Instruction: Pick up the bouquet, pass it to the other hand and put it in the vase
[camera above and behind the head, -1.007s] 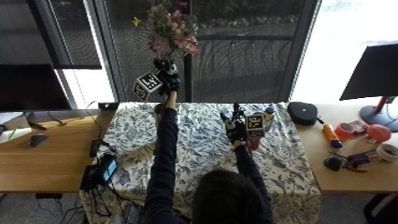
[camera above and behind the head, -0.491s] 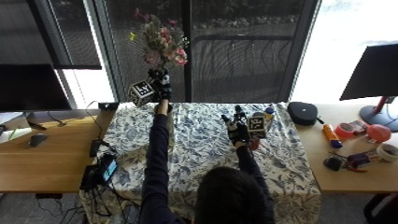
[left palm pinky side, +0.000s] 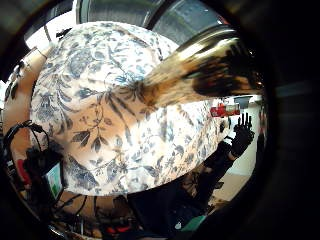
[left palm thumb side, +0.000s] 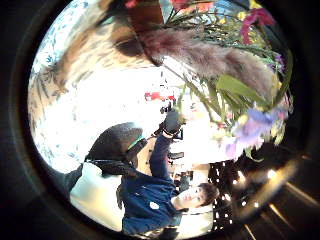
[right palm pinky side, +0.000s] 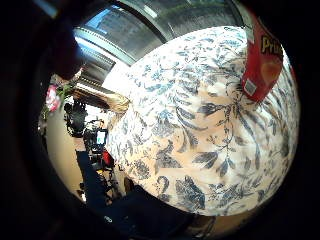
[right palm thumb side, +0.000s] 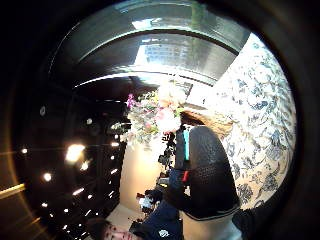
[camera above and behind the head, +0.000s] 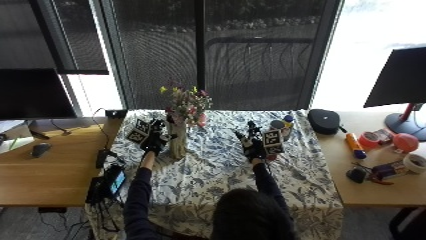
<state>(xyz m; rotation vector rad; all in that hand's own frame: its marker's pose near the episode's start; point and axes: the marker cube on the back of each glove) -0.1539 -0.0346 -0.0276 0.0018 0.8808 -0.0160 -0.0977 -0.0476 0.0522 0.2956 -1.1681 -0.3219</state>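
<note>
Outside view: the bouquet (camera above and behind the head: 186, 102) is seen seated in the vase (camera above and behind the head: 178, 144), steadied by the left hand (camera above and behind the head: 154, 140) whose finger closure cannot be told, while the right hand (camera above and behind the head: 253, 145) is held open, fingers straight.

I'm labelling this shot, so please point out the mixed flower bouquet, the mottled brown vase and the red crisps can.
Mixed flower bouquet (camera above and behind the head: 186, 102), outside view, on the blooms.
Mottled brown vase (camera above and behind the head: 178, 145), outside view, on its body below the flowers.
Red crisps can (right palm pinky side: 262, 60), right little finger side palm view, on its side wall.
</note>
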